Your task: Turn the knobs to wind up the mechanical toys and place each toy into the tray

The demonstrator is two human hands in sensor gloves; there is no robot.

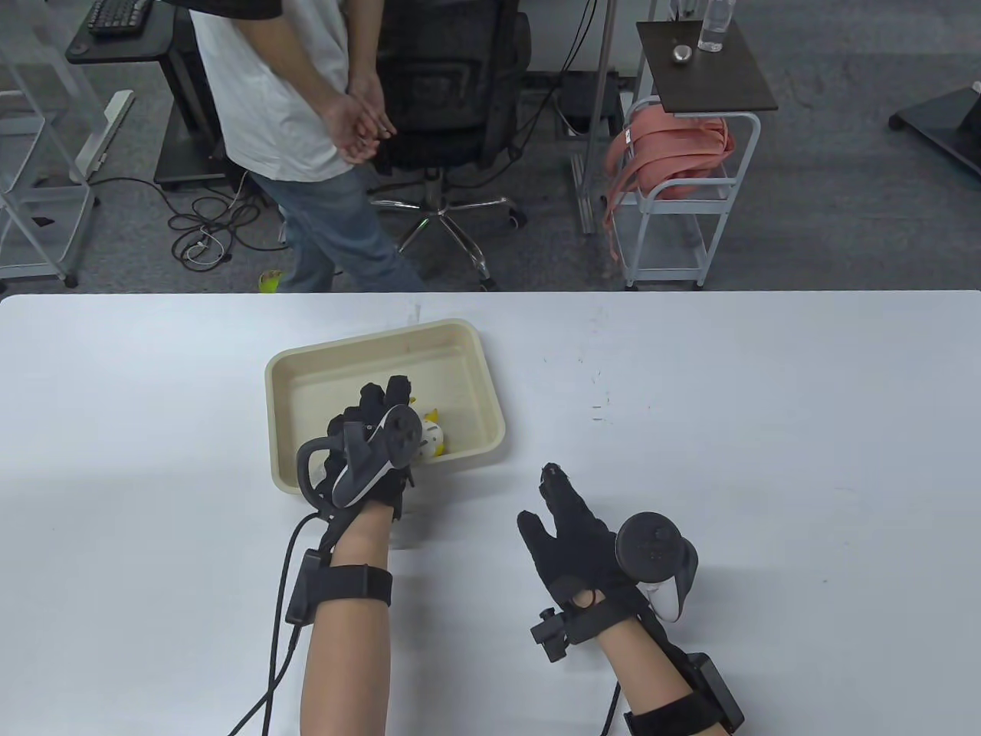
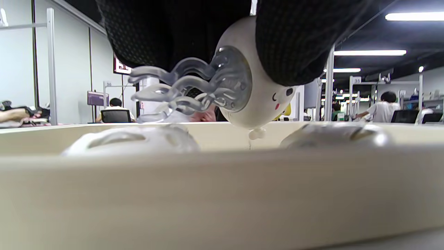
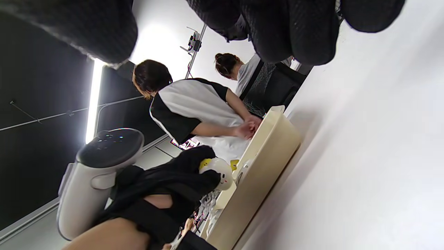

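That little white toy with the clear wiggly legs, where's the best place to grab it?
By its round white body, from above, much as the left hand grips it over the tray. The clear legs look soft and splay sideways, so the smooth dome likely gives a firmer hold.

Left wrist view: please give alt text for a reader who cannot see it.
The gloved left hand grips a white wind-up toy with clear curly legs and a small drawn face, just above the beige tray. Two pale rounded shapes lie in the tray, blurred behind its near wall.
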